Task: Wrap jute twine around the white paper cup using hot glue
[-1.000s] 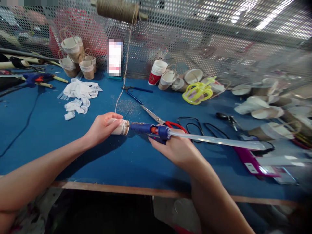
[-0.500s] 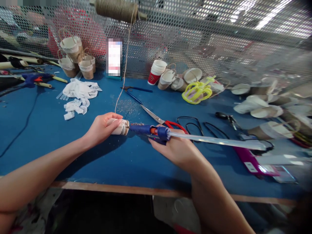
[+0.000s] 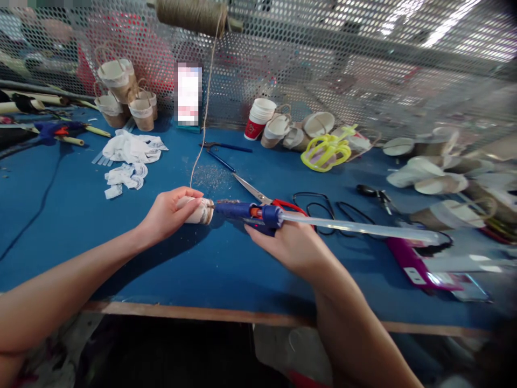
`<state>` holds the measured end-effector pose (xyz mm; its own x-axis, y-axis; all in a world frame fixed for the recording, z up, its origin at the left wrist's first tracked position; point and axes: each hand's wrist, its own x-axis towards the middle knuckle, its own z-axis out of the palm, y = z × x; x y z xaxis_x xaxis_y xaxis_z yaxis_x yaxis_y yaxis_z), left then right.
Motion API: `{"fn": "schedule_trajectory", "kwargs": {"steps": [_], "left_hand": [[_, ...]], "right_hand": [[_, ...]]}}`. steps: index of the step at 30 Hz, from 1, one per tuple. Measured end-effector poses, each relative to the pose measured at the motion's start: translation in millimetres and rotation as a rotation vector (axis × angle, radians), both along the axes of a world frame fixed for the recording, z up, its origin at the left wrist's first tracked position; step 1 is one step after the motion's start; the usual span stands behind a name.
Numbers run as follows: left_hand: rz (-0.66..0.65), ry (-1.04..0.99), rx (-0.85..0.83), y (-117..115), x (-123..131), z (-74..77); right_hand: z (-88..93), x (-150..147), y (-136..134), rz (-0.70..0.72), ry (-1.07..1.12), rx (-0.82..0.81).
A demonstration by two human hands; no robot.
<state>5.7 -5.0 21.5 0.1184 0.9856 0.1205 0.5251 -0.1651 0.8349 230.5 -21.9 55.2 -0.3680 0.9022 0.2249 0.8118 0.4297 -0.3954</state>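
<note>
My left hand (image 3: 165,213) is closed round a small paper cup (image 3: 202,212) lying on its side, its brownish end facing right. A strand of twine (image 3: 207,108) runs from the spool (image 3: 189,16) down to the cup. In my right hand (image 3: 293,245) is a blue glue gun (image 3: 242,211), fingers wrapped round its grip and partly hidden. Its nozzle points left, at or very near the cup's end; I cannot tell whether they touch. A long clear glue stick (image 3: 355,227) sticks out of the gun's back.
Scissors (image 3: 258,192) and blue-handled pliers (image 3: 226,153) lie beyond my hands. White scraps (image 3: 133,148) and twine-handled cups (image 3: 141,113) stand at left. A red cup stack (image 3: 255,129), a yellow crown-shaped item (image 3: 325,153) and more cups (image 3: 440,180) are at right, near a purple object (image 3: 407,264).
The glue gun has tilted slightly, its glue stick's far end a little higher and nearer. My left hand keeps the cup in about the same place.
</note>
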Motion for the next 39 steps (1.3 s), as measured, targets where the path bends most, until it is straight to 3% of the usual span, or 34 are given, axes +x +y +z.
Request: {"fn": "schedule_trajectory", "kwargs": {"steps": [4, 14, 39], "left_hand": [[-0.016, -0.008, 0.015, -0.9, 0.0, -0.9], [-0.034, -0.006, 0.032, -1.7, -0.6, -2.7], [-0.043, 0.037, 0.127, -2.4, -1.6, -7.5]], "right_hand": [[0.7, -1.3, 2.6, -0.074, 0.027, -0.038], [4.5, -5.0, 4.6, -0.065, 0.034, -0.156], [6.1, -6.7, 4.8, -0.112, 0.001, -0.181]]}}
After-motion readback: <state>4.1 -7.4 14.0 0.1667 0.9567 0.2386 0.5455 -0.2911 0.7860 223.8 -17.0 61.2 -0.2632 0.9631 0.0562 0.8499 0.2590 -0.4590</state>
